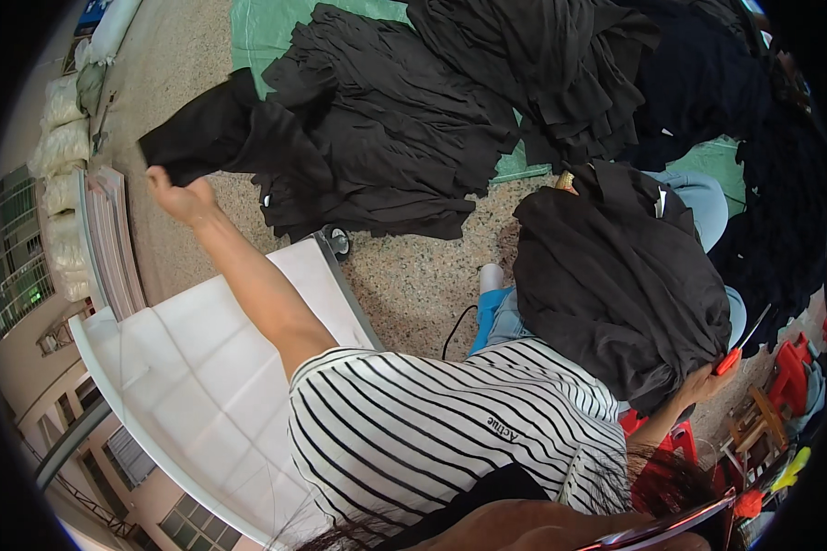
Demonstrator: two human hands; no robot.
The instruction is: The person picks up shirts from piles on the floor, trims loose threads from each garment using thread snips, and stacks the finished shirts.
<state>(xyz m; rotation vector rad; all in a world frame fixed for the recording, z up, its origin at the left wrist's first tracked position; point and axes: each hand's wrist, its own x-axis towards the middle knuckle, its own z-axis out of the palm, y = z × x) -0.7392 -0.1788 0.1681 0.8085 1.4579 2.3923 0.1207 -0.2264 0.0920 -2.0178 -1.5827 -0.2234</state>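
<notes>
While it hangs from the raised left hand [176, 195], the black cloth piece [216, 129] runs roughly sideways across the picture, long axis from lower left up toward the right, its far end merging into the spread pile of black fabric [386, 129] on the floor. The near corner is pinched at the left hand, fingers closed around the edge, arm stretched out away from the body over the white table [193, 367]. So the piece sits just above and right of that hand, touching it, well apart from the other hand.

Right hand [708, 381] is down at the right side, closed on scissors with an orange-red handle [735, 354], blade pointing up and right. It presses against the lower edge of a big black fabric bundle [616, 285] heaped on the lap. Exact finger position is hard to read, partly hidden by the bundle.

Further out: more black fabric heaped at the top right [560, 64], lying on a green sheet [276, 28] over a speckled floor [413, 275]. White sacks [64, 138] are stacked along the left edge. A small caster wheel [338, 241] shows at the table's corner. Red plastic stools [790, 372] sit at the lower right. The person wears a black-and-white striped shirt [432, 432] and blue jeans [708, 197].
</notes>
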